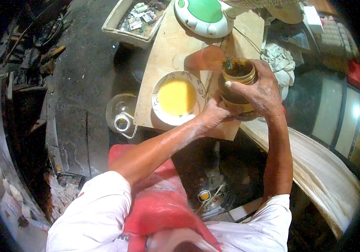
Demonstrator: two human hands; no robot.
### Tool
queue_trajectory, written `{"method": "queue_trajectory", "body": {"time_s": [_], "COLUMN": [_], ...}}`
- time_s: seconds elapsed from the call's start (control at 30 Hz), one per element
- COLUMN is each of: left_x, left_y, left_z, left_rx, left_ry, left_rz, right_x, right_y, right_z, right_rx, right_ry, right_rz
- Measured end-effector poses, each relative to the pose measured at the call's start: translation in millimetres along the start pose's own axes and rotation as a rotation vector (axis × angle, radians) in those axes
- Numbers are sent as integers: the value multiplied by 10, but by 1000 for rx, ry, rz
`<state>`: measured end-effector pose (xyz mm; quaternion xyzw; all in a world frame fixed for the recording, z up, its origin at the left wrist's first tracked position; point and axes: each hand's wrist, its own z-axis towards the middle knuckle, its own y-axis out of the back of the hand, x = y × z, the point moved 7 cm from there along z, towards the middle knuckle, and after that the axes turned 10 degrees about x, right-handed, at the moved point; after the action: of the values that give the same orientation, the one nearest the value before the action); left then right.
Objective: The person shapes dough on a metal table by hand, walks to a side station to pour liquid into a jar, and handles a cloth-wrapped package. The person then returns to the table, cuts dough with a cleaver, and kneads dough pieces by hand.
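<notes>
An open, dark amber jar (239,71) with a threaded neck stands upright near the right side of the wooden board (165,50). My right hand (264,90) is wrapped round its right side, the thumb across the front. Low on the jar's left side is my left hand (218,114), its fingers partly hidden by the jar. Left of the jar lies a plate (156,110) with a leaf pattern on its rim, holding yellow liquid. Behind the plate, a translucent reddish cup (205,58) lies on its side, its right end close to the jar's mouth.
A green and white appliance (205,14) stands at the board's far end. A white bin (123,38) with small items is at the back left. Beside the board's left edge is a clear bottle (122,113). Crumpled white cloth (278,63) lies to the right.
</notes>
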<state>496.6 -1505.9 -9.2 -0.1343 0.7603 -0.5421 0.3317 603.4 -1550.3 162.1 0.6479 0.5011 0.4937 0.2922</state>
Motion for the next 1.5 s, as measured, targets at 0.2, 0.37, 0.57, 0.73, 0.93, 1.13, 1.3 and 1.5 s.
{"method": "queue_trajectory", "body": {"time_s": [0.2, 0.37, 0.57, 0.73, 0.93, 1.13, 1.3, 1.5], "left_x": [9, 1, -9, 28, 55, 94, -255, -52], "left_y": [-29, -27, -13, 22, 45, 74, -26, 406], "left_z": [-1, 6, -7, 26, 37, 71, -36, 159], "left_rx": [23, 29, 16, 28, 31, 27, -29, -142], "left_ry": [5, 22, 27, 20, 34, 47, -25, -234], "left_rz": [-41, -37, -48, -67, -127, -128, 53, 690], "right_x": [-16, -50, -31, 16, -44, -62, -295, -737], "right_y": [-7, -46, -42, -34, -52, -70, -161, -303], "right_z": [24, 44, 63, 77, 102, 105, 42, -355], "right_rx": [9, 36, 28, 39, 31, 49, -18, -208], "right_ry": [-6, -39, -23, -32, -77, -61, -17, 60], "right_rz": [-9, 63, 41, 32, -16, -1, 54, 264]}}
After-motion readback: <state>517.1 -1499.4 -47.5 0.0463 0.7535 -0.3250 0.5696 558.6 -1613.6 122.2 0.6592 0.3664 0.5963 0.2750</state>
